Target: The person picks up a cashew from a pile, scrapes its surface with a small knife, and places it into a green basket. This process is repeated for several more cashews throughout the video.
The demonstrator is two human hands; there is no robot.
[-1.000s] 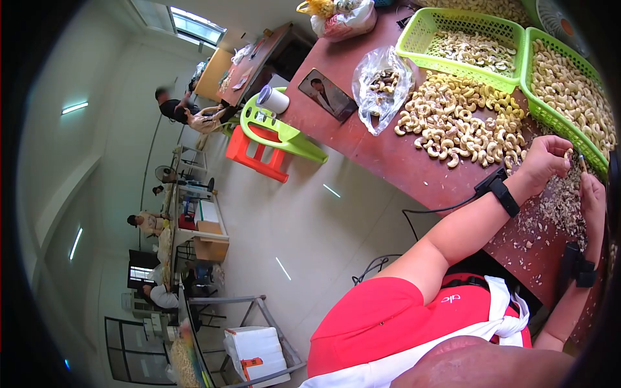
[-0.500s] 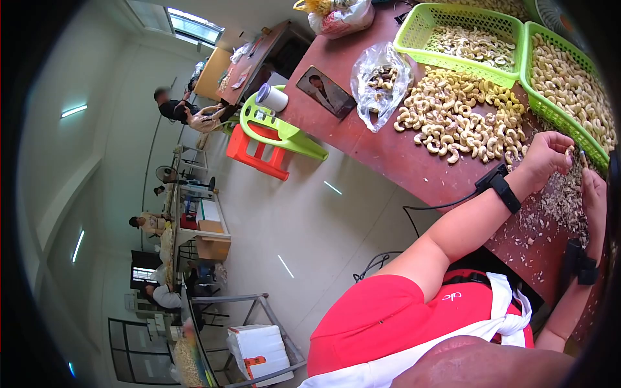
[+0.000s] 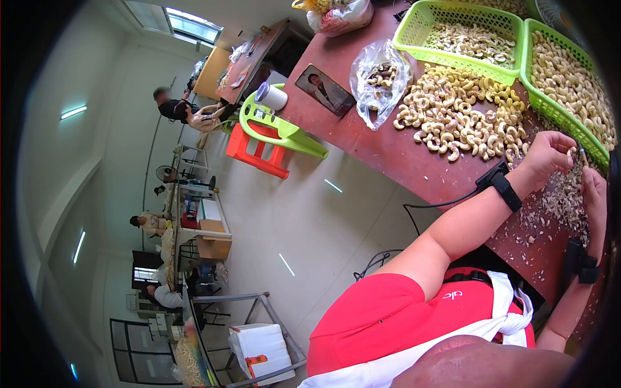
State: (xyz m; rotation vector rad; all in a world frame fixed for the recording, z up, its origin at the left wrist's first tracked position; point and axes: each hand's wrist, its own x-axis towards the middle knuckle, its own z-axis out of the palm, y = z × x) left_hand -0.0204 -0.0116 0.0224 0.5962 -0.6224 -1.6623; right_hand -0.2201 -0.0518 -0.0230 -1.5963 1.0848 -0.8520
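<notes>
My left hand (image 3: 548, 157) pinches a cashew nut (image 3: 572, 150) between thumb and fingertips. Close beside it, my right hand (image 3: 593, 187) is closed around a slim, small knife-like tool (image 3: 583, 157), its tip next to the nut. Below both hands, shed skin bits (image 3: 561, 200) are scattered on the dark red table (image 3: 446, 187). A heap of cashews (image 3: 462, 119) lies left of my left hand. Just beyond the hands stands a green basket (image 3: 566, 127) full of pale cashews, and a second green basket (image 3: 407, 46) holds cashew pieces.
A clear plastic bag (image 3: 380, 81) with dark pieces and a phone (image 3: 325, 90) lie on the table. Beside it are a green stool (image 3: 284, 136), a red stool (image 3: 259, 152) and a white cup (image 3: 272, 96). A cable (image 3: 443, 205) hangs from my left wrist. Several people work farther off.
Both hands keep almost the same place and grip, with the cashew and tool still together. The picture on the phone screen has changed.
</notes>
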